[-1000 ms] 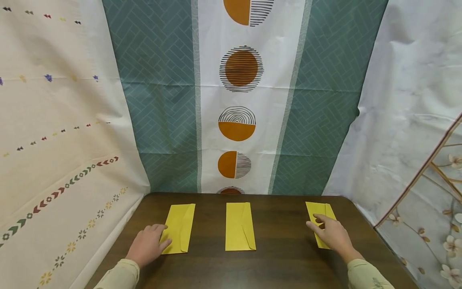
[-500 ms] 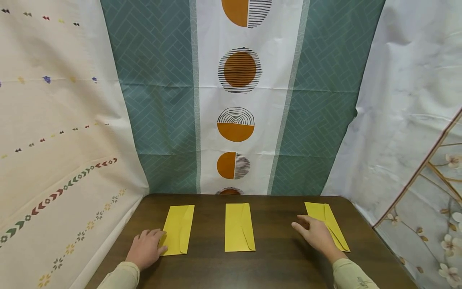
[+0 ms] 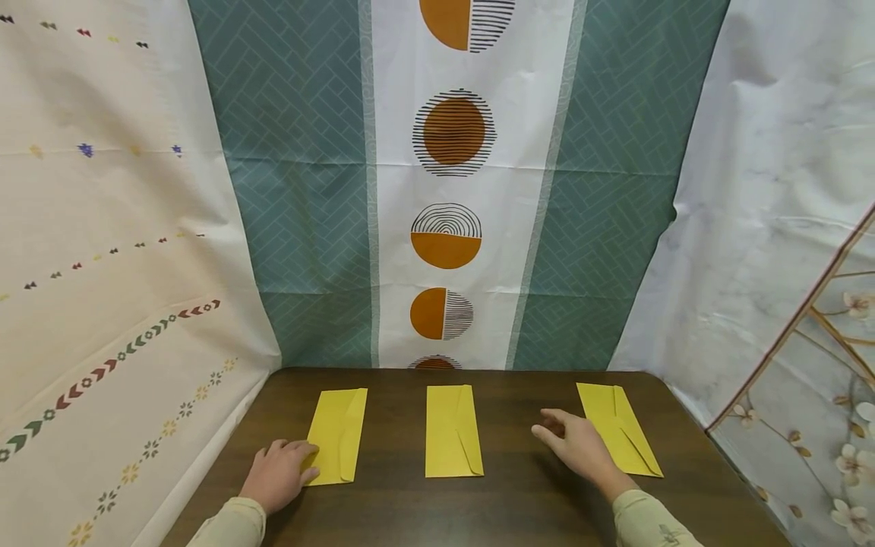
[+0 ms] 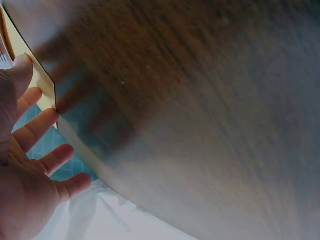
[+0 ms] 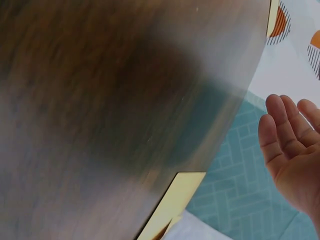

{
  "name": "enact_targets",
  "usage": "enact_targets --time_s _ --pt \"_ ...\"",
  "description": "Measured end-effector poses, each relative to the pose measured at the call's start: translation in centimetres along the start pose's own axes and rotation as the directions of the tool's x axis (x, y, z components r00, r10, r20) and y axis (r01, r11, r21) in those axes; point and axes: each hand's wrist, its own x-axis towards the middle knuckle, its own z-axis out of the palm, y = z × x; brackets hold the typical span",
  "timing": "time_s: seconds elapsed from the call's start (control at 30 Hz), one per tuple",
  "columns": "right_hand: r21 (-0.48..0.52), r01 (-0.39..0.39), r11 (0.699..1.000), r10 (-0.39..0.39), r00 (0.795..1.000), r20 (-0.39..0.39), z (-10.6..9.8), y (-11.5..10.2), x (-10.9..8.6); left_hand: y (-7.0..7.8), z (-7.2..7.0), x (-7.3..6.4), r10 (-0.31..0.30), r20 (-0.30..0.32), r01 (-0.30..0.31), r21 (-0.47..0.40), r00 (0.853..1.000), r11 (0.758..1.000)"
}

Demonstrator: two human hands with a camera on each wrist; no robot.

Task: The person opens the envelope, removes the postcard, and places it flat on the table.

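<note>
Three yellow envelopes lie on the dark wooden table with their flap sides up. At the left edge of the left envelope [image 3: 337, 433] is my left hand [image 3: 279, 472], its fingers spread; in the left wrist view its fingertips [image 4: 49, 116] reach that envelope's edge. The middle envelope [image 3: 451, 429] lies apart from both hands. My right hand [image 3: 577, 450] hovers between the middle envelope and the right envelope [image 3: 618, 427], its fingers loosely bent and holding nothing. The right wrist view has the right hand [image 5: 297, 155] away from the right envelope [image 5: 172, 202].
The dark table [image 3: 437, 513] reaches back to a green and white curtain [image 3: 447, 182] with orange circles. A cream patterned cloth [image 3: 116, 304] hangs along the left side. Down the right side hangs a white floral cloth [image 3: 772, 266].
My right hand has moved left, off the right envelope, which now lies turned a little with its near end farther right. The left hand has shifted slightly toward the near side.
</note>
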Motion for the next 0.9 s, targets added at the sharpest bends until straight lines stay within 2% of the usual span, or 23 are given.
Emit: enact_targets --time_s 0.27,0.47,0.73,0.9 --pt "0.021 -0.006 1.0 0.005 0.999 0.035 1.6 -1.6 0.3 0.0 -0.2 0.0 -0.006 0.015 0.006 -0.023 1.0 1.0" --pt "0.039 0.055 0.998 -0.058 0.996 0.073 3.2 -3.4 0.6 0.0 -0.2 0.1 -0.017 0.032 0.019 -0.035 0.999 0.999" --pt "0.059 0.202 0.978 -0.21 0.964 0.164 6.2 -7.1 1.7 0.0 -0.1 0.0 -0.009 0.029 0.009 -0.025 1.0 1.0" --pt "0.053 0.223 0.973 -0.229 0.948 0.222 8.3 -10.5 2.6 0.0 0.2 0.4 -0.024 0.066 0.028 -0.067 0.998 0.997"
